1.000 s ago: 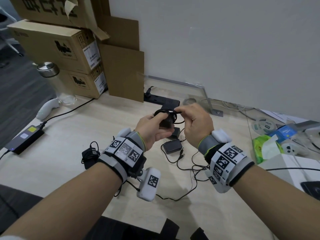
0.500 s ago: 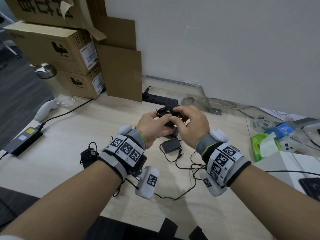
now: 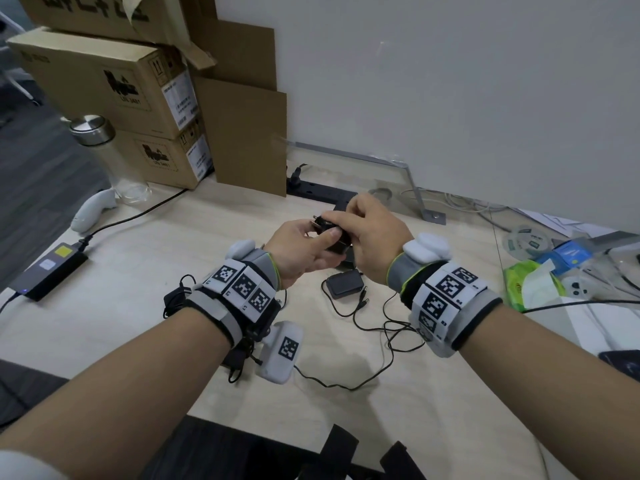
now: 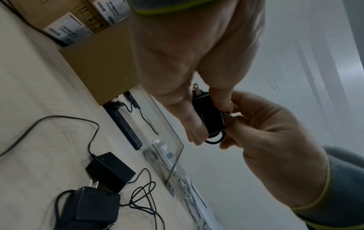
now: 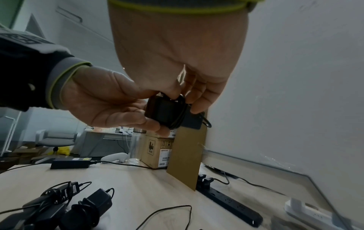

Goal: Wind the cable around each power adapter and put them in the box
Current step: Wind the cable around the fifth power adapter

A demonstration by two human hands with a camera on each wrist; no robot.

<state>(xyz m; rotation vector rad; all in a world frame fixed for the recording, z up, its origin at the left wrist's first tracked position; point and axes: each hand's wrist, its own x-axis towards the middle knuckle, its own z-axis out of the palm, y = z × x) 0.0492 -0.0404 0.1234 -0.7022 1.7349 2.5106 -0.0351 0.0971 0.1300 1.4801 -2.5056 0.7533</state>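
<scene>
While the left hand [image 3: 304,247] grips the black adapter [image 5: 167,112] (cable [image 5: 180,115] wound around it), the right hand [image 3: 374,237] pinches that cable.

Grey wrist cuffs [image 3: 398,271] w/ lime trim, white straps [image 3: 446,299] w/ b&w square markers.

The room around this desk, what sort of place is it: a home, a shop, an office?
Most likely an office or workroom. Stacked cardboard boxes stand against the wall, a black power strip lies on the pale desk, and the right wrist view shows a grey chair beyond.
</scene>
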